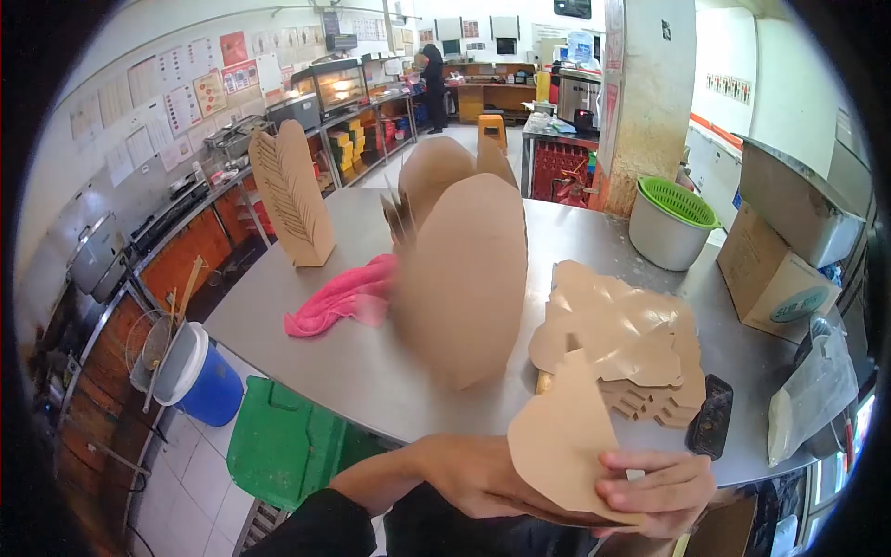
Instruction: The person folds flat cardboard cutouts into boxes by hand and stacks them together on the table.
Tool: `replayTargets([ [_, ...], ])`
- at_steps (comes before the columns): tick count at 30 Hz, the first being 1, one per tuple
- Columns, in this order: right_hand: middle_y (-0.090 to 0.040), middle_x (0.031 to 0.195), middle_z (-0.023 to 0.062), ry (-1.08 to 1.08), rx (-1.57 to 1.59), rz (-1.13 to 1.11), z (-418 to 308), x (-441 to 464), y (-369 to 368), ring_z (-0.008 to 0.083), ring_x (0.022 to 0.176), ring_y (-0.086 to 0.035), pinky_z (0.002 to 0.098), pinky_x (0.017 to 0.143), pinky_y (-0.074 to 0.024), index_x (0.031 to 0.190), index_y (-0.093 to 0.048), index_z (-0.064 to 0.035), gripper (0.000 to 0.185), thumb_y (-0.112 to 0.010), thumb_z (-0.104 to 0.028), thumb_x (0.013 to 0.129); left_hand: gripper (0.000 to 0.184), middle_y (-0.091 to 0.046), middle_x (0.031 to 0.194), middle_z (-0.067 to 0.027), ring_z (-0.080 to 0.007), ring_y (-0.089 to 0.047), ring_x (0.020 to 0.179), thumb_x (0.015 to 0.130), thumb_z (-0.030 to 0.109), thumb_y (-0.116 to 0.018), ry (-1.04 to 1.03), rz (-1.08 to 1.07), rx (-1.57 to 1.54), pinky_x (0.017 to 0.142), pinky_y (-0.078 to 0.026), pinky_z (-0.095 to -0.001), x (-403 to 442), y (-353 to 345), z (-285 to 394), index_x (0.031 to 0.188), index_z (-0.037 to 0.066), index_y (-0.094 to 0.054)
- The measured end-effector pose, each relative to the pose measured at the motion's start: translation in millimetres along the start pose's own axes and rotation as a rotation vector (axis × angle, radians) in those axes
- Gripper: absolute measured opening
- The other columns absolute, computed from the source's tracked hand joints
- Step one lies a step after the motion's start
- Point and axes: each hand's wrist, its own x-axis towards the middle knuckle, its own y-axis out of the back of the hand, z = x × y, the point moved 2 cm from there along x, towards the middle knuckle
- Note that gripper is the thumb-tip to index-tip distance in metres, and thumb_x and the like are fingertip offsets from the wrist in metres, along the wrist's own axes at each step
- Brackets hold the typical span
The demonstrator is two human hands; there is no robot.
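At the bottom right of the view, a brown cardboard piece (561, 436) is held between my two hands. My left hand (478, 473) lies along its left side, the fingertips hidden behind it. My right hand (659, 492) pinches its lower right edge. Just beyond, a stack of flat cardboard pieces (613, 325) lies on the metal table (251, 311). Large rounded cardboard pieces (469, 278), partly blurred, stand at the table's middle. A nested stack of cardboard pieces (292, 195) stands upright at the far left of the table.
A pink cloth (343, 299) and a black tray (712, 418) lie on the table. Green (278, 446) and blue (212, 385) bins stand at left. A white tub with a green basket (670, 227), a carton (775, 269) and a plastic bag (817, 390) are at right. A person (433, 85) stands far back.
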Motion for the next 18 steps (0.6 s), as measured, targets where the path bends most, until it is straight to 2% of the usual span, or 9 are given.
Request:
replayTargets([
  [2, -0.078, 0.085, 0.0165, 0.085, 0.172, 0.066, 1, 0, 2, 0.0415, 0.100, -0.075, 0.0555, 0.102, -0.0528, 0.089, -0.079, 0.0006, 0.018, -0.087, -0.010, 0.076, 0.052, -0.064, 0.138, -0.0162, -0.0343, -0.056, 0.132, 0.095, -0.007, -0.057, -0.008, 0.030, -0.155, 0.112, -0.041, -0.0434, -4, 0, -7, 0.145, 0.003, -0.058],
  [7, -0.078, 0.086, 0.0167, 0.043, -0.008, 0.212, -8, 14, -17, 0.0368, 0.097, -0.076, 0.0486, 0.094, -0.0571, 0.079, -0.076, -0.0014, 0.020, -0.090, -0.015, 0.074, 0.033, -0.067, 0.134, -0.0213, -0.0358, -0.064, 0.125, 0.098, -0.001, -0.063, 0.084, 0.133, -0.333, 0.108, -0.045, -0.0438, -7, 5, -4, 0.131, -0.002, -0.068],
  [9, -0.078, 0.089, 0.0176, 0.059, -0.008, 0.242, -11, 15, -21, 0.0358, 0.095, -0.076, 0.0446, 0.089, -0.0590, 0.080, -0.075, -0.0021, 0.022, -0.091, -0.017, 0.074, 0.045, -0.072, 0.122, -0.0159, -0.0361, -0.067, 0.111, 0.094, -0.006, -0.059, 0.035, 0.198, -0.396, 0.100, -0.049, -0.0397, -4, 10, -1, 0.138, 0.002, -0.064],
  [11, -0.076, 0.081, 0.0137, -0.264, -0.049, 0.306, -14, 8, -20, 0.0328, 0.091, -0.075, 0.0361, 0.074, -0.0586, 0.087, -0.076, -0.0044, 0.028, -0.094, -0.020, 0.071, 0.042, -0.072, 0.119, -0.0171, -0.0348, -0.068, 0.108, 0.095, -0.005, -0.060, 0.025, 0.191, -0.279, 0.098, -0.050, -0.0382, -7, 15, 0, 0.135, 0.001, -0.065],
  [12, -0.076, 0.081, 0.0137, -0.264, -0.053, 0.304, -12, 10, -18, 0.0328, 0.091, -0.075, 0.0361, 0.074, -0.0586, 0.087, -0.076, -0.0044, 0.028, -0.094, -0.020, 0.071, 0.038, -0.072, 0.116, -0.0183, -0.0335, -0.069, 0.105, 0.095, -0.004, -0.060, 0.012, 0.178, -0.158, 0.095, -0.052, -0.0366, -8, 16, 0, 0.133, 0.000, -0.067],
  [14, -0.070, 0.082, 0.0077, 0.068, -0.126, 0.088, -12, 16, -14, 0.0299, 0.085, -0.074, 0.0307, 0.060, -0.0518, 0.090, -0.076, -0.0070, 0.027, -0.092, -0.013, 0.069, 0.033, -0.072, 0.113, -0.0186, -0.0297, -0.070, 0.104, 0.096, -0.002, -0.061, 0.060, 0.182, -0.196, 0.091, -0.053, -0.0347, -12, 10, -9, 0.129, -0.001, -0.068],
  [15, -0.070, 0.082, 0.0077, 0.072, -0.129, 0.083, -15, 18, -16, 0.0299, 0.085, -0.074, 0.0307, 0.060, -0.0518, 0.090, -0.076, -0.0070, 0.027, -0.092, -0.013, 0.069, 0.028, -0.072, 0.109, -0.0189, -0.0259, -0.071, 0.102, 0.098, 0.001, -0.063, 0.115, 0.182, -0.234, 0.087, -0.054, -0.0327, -8, 11, -9, 0.125, -0.003, -0.069],
  [17, -0.071, 0.095, 0.0088, 0.297, -0.506, 0.237, -29, 22, -25, 0.0373, 0.090, -0.072, 0.0429, 0.065, -0.0594, 0.099, -0.076, -0.0030, 0.035, -0.084, 0.010, 0.068, 0.024, -0.072, 0.106, -0.0166, -0.0209, -0.070, 0.097, 0.098, 0.003, -0.065, 0.137, 0.286, -0.236, 0.083, -0.054, -0.0309, 1, 11, -1, 0.121, -0.003, -0.070],
  [18, -0.069, 0.088, 0.0093, 0.348, -0.671, 0.288, -32, 21, -31, 0.0372, 0.086, -0.073, 0.0405, 0.064, -0.0600, 0.095, -0.076, -0.0009, 0.030, -0.086, 0.005, 0.067, 0.021, -0.073, 0.103, -0.0143, -0.0159, -0.069, 0.093, 0.098, 0.005, -0.067, 0.165, 0.389, -0.243, 0.079, -0.053, -0.0291, 6, 13, 2, 0.117, -0.003, -0.071],
])
